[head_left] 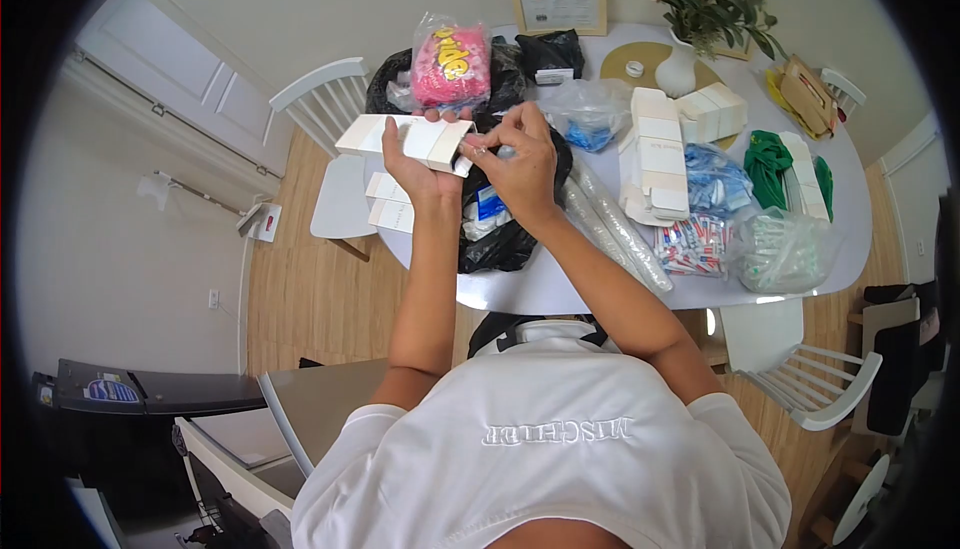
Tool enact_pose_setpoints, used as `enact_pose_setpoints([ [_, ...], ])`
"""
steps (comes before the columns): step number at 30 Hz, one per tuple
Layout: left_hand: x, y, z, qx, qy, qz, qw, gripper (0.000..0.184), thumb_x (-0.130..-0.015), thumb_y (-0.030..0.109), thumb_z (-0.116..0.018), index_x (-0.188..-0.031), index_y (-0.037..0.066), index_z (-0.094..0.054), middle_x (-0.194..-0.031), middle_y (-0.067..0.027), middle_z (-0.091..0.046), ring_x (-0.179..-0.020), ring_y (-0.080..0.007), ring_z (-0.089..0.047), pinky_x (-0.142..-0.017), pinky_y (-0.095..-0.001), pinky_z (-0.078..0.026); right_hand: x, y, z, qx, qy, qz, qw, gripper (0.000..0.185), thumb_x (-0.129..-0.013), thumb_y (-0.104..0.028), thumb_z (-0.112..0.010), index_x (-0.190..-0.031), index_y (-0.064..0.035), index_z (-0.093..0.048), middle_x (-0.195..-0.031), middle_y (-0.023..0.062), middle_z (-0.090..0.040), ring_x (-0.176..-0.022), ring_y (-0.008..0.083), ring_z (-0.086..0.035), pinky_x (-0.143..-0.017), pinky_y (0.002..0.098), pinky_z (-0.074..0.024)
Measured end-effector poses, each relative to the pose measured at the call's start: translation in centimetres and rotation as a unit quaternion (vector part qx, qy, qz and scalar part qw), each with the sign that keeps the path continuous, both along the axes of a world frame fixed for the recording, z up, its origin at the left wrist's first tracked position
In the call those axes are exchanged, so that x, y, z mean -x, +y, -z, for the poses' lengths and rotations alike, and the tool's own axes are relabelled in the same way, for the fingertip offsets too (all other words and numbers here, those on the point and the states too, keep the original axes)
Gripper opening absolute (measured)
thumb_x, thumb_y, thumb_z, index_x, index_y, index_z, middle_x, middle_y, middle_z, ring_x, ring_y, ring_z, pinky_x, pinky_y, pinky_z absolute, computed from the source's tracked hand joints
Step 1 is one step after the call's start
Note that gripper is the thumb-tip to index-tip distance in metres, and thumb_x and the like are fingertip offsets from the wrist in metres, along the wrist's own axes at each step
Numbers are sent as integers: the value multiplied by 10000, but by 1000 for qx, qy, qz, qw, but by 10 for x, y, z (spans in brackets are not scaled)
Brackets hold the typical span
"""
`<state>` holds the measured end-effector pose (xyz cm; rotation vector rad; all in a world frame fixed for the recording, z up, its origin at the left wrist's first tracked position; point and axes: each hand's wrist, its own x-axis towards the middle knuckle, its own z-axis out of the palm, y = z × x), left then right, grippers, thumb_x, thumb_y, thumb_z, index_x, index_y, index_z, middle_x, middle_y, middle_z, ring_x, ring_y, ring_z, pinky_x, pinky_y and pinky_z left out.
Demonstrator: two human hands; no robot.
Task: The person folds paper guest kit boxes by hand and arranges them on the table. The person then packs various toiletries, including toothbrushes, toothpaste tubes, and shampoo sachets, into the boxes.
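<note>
A long white cardboard box (412, 139) lies across the palm of my left hand (432, 174), whose fingers wrap round it. Its open end faces right. At that end my right hand (522, 164) has its fingers pinched together; what is between them is too small to make out. Below both hands sits a black plastic bag (505, 249) with white and blue packets inside. Two more white boxes (390, 211) lie on the table to the left of my left forearm.
On the white table (600, 294) are a pink package (452, 64), bubble-wrap rolls (620, 224), stacked white boxes (658, 154), toothpaste-like packets (693, 246), a clear bag (785, 251), green cloth (767, 169) and a vase (676, 71). White chairs (325, 99) stand around it.
</note>
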<state>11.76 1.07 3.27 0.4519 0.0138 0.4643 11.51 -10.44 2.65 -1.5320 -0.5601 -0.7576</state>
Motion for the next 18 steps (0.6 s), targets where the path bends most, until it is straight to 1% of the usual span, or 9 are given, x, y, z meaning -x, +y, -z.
enact_pose_setpoints([
  [2,-2,10,11,32,8,3,999,339,-859,375,-440,-873,37,-411,-712,-107,-464,-663,-272,-504,-842,-540,-424,-3,17,19,-32,83,-40,995,158,-577,-67,-765,-617,-45,-613,-665,46,-539,-648,209,-513,-595,314,-408],
  [5,-5,28,24,63,45,-25,997,377,-840,400,-472,-887,29,-419,-717,-108,-471,-664,-265,-506,-828,-512,-429,10,25,17,-34,148,-134,979,108,-651,-105,-748,-707,-51,-673,-691,44,-533,-671,188,-487,-621,302,-402],
  [6,-4,32,24,63,46,-30,997,377,-840,400,-472,-887,29,-419,-717,-108,-471,-664,-265,-506,-828,-512,-429,8,30,20,-34,150,-138,978,108,-651,-105,-748,-707,-51,-673,-691,44,-533,-671,188,-487,-621,302,-402],
  [8,-2,39,27,45,34,-7,998,384,-829,405,-492,-896,31,-433,-714,-105,-477,-655,-258,-506,-817,-491,-430,5,38,33,-21,156,-113,981,115,-681,-123,-735,-772,-61,-701,-770,42,-515,-767,178,-473,-676,285,-387],
  [9,-2,41,27,46,37,-9,998,384,-829,405,-492,-896,31,-433,-714,-105,-477,-655,-258,-506,-817,-491,-430,4,41,34,-20,159,-115,980,115,-681,-123,-735,-772,-61,-701,-770,42,-515,-767,178,-473,-676,285,-387],
  [11,-2,45,27,34,22,-30,999,401,-819,377,-496,-900,-10,-426,-745,-130,-455,-670,-275,-470,-778,-466,-406,-2,47,35,-6,199,-100,975,139,-671,-127,-740,-796,-73,-711,-836,36,-486,-845,186,-453,-723,288,-373],
  [12,-3,48,28,8,26,-37,999,385,-815,403,-518,-903,35,-444,-704,-100,-479,-655,-252,-505,-787,-456,-435,-2,50,32,1,197,-89,976,134,-663,-138,-745,-783,-84,-715,-851,32,-482,-868,191,-437,-750,296,-374],
  [16,-7,58,36,27,31,-50,998,386,-814,404,-519,-901,36,-441,-700,-96,-472,-646,-248,-491,-758,-435,-435,-10,64,51,-40,230,-108,966,175,-639,-151,-766,-778,-66,-703,-838,31,-484,-828,172,-449,-738,282,-386],
  [18,-9,65,42,34,19,-52,998,393,-811,400,-524,-905,27,-441,-713,-102,-463,-656,-237,-468,-717,-411,-428,-18,68,58,-77,330,-183,923,206,-622,-148,-777,-768,-42,-680,-842,32,-493,-800,148,-470,-711,261,-399],
])
